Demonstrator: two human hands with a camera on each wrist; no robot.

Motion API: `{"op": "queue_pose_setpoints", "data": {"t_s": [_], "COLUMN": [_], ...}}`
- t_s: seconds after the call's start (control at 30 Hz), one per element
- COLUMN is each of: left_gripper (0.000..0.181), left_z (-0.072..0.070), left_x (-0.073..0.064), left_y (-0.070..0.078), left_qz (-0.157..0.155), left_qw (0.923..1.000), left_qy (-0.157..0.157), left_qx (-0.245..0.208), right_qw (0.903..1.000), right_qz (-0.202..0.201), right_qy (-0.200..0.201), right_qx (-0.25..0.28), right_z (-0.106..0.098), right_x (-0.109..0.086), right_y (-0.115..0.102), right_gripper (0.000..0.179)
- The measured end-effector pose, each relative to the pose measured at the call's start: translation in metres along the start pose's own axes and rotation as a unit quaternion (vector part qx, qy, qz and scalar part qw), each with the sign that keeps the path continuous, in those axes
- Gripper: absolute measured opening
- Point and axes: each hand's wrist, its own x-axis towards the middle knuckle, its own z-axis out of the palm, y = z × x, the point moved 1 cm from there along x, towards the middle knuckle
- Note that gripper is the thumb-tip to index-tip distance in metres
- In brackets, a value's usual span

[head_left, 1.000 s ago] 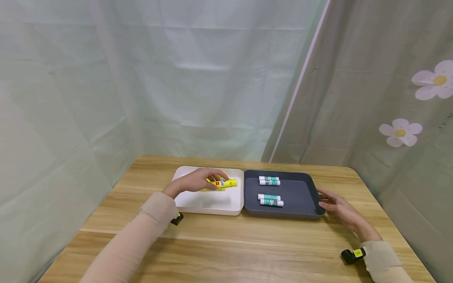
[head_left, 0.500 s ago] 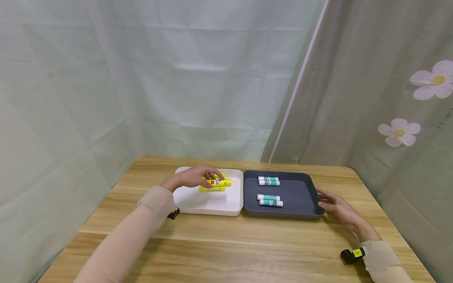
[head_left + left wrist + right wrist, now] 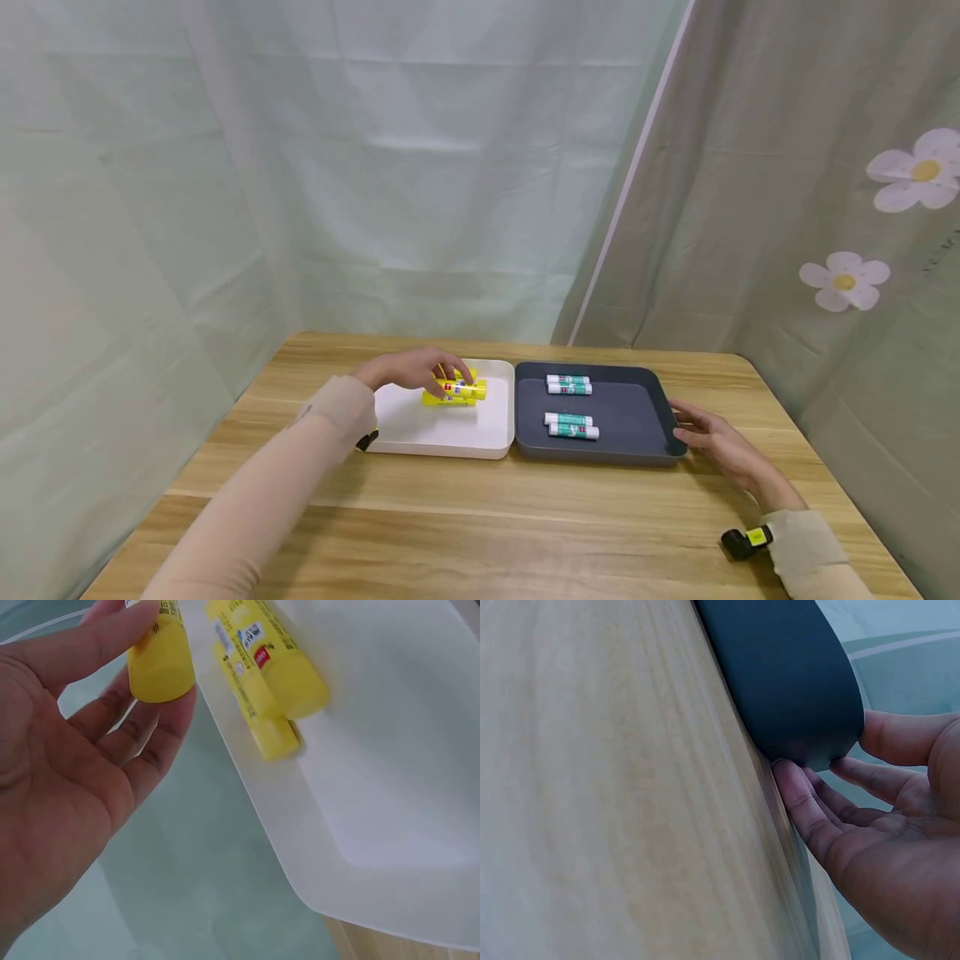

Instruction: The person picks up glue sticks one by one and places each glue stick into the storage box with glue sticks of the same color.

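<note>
My left hand (image 3: 420, 369) pinches a yellow glue stick (image 3: 467, 390) between thumb and fingers, over the white tray (image 3: 397, 427). In the left wrist view the held glue stick's plain yellow end (image 3: 161, 671) points out of the grip. More yellow glue sticks (image 3: 289, 679) lie side by side in that tray, partly covered by the hand in the head view. At the right end of the dark grey tray (image 3: 637, 417), my right hand (image 3: 723, 446) touches the outer wall with its fingertips, the thumb at the rim (image 3: 855, 712).
Two pairs of white-and-green glue sticks lie in the dark tray, one pair (image 3: 568, 384) at the back and one (image 3: 572, 425) in front. Both trays stand side by side on a wooden table (image 3: 480, 517). Curtains (image 3: 450, 208) hang behind the table.
Carrying the yellow glue stick, my left hand has shifted slightly left over the white tray. My right hand stays at the dark tray's end.
</note>
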Motion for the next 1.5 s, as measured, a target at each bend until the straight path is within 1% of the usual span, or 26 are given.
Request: {"op": "queue_pose_setpoints", "data": {"t_s": [0.13, 0.2, 0.3, 0.5, 0.6, 0.67, 0.77, 0.83, 0.9, 1.03, 1.2, 1.33, 1.5], "left_gripper": [0.04, 0.04, 0.041, 0.043, 0.043, 0.043, 0.043, 0.043, 0.043, 0.043, 0.044, 0.044, 0.042], "left_z": [0.0, 0.002, 0.004, 0.008, 0.009, 0.011, 0.013, 0.014, 0.015, 0.016, 0.017, 0.019, 0.022], "left_x": [0.003, 0.005, 0.008, 0.014, 0.014, 0.015, 0.015, 0.015, 0.015, 0.016, 0.015, 0.014, 0.015], "left_y": [-0.003, -0.005, -0.008, -0.011, -0.013, -0.014, -0.016, -0.016, -0.015, -0.014, -0.014, -0.016, -0.02], "left_qz": [0.003, -0.003, -0.019, -0.03, -0.033, -0.041, -0.045, -0.049, -0.048, -0.057, -0.072, -0.069, -0.061], "left_qw": [1.0, 1.0, 0.9997, 0.999, 0.9983, 0.9979, 0.9978, 0.9975, 0.997, 0.9957, 0.9949, 0.9952, 0.9947], "left_qy": [-0.004, -0.005, -0.011, -0.023, -0.027, -0.03, -0.032, -0.033, -0.035, -0.037, -0.032, -0.028, -0.024], "left_qx": [0.004, 0.007, 0.01, 0.025, 0.04, 0.04, 0.037, 0.038, 0.049, 0.064, 0.062, 0.064, 0.079], "right_qw": [1.0, 1.0, 1.0, 1.0, 1.0, 1.0, 1.0, 1.0, 1.0, 0.9999, 1.0, 1.0, 0.9999], "right_qz": [0.001, 0.001, 0.0, -0.002, -0.003, -0.003, -0.003, -0.002, 0.0, 0.004, 0.005, 0.005, 0.004], "right_qy": [0.0, -0.001, 0.0, 0.0, -0.003, -0.003, -0.003, -0.003, -0.004, -0.003, -0.002, 0.002, 0.004], "right_qx": [0.002, 0.002, 0.002, 0.005, 0.008, 0.008, 0.007, 0.007, 0.008, 0.009, 0.006, 0.007, 0.014], "right_z": [0.0, 0.0, 0.001, 0.001, 0.001, 0.0, 0.0, 0.0, 0.0, 0.0, 0.001, 0.001, 0.002], "right_x": [0.0, 0.0, 0.0, 0.0, 0.0, 0.0, 0.0, 0.0, 0.0, 0.0, 0.0, 0.0, 0.0], "right_y": [0.0, 0.0, 0.0, 0.0, 0.001, 0.001, 0.001, 0.001, 0.001, 0.0, 0.0, -0.001, 0.0], "right_gripper": [0.071, 0.071, 0.071, 0.071, 0.072, 0.072, 0.072, 0.072, 0.072, 0.072, 0.072, 0.071, 0.071]}}
